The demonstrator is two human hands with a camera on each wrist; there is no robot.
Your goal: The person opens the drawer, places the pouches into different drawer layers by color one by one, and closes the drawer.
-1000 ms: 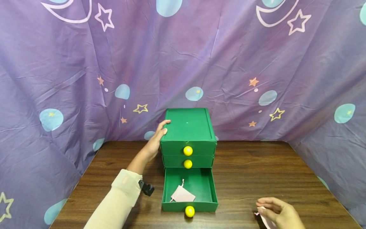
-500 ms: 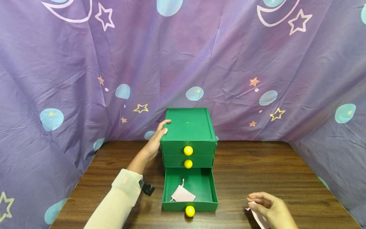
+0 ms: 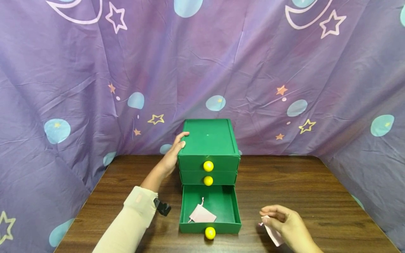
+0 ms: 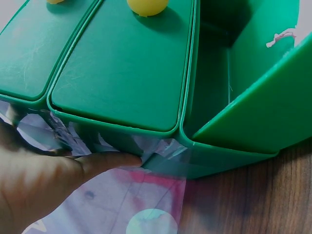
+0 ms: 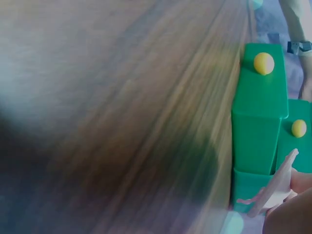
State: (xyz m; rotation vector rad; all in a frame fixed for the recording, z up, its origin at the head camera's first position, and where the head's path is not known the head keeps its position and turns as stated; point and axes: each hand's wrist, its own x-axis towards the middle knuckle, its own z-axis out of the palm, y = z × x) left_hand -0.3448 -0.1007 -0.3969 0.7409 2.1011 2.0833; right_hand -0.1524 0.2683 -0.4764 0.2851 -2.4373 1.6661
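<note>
A green drawer cabinet (image 3: pixel 207 137) with yellow ball knobs stands on the table, its bottom drawer (image 3: pixel 226 205) pulled out. Inside that drawer lies a small pale pink drawstring pouch (image 3: pixel 202 214). My left hand (image 3: pixel 171 156) rests against the cabinet's left side, fingertips at the top edge; in the left wrist view its thumb (image 4: pixel 114 160) lies straight along the side wall. To the right of the drawer, above the table, my right hand (image 3: pixel 289 225) pinches a second pink drawstring pouch (image 3: pixel 272 232) between thumb and fingers. The right wrist view shows that pouch (image 5: pixel 277 190) at the fingertips.
Two upper drawers, with a top knob (image 3: pixel 208 166) and a middle knob (image 3: pixel 208 181), are pushed in. The brown wooden table (image 3: pixel 278 186) extends on both sides of the cabinet. A purple curtain (image 3: pixel 253 70) with stars and moons hangs behind and at the sides.
My right hand has moved left and slightly away from me with the pinched pouch, closer to the pulled-out drawer. The left hand, cabinet and pouch in the drawer have stayed in place.
</note>
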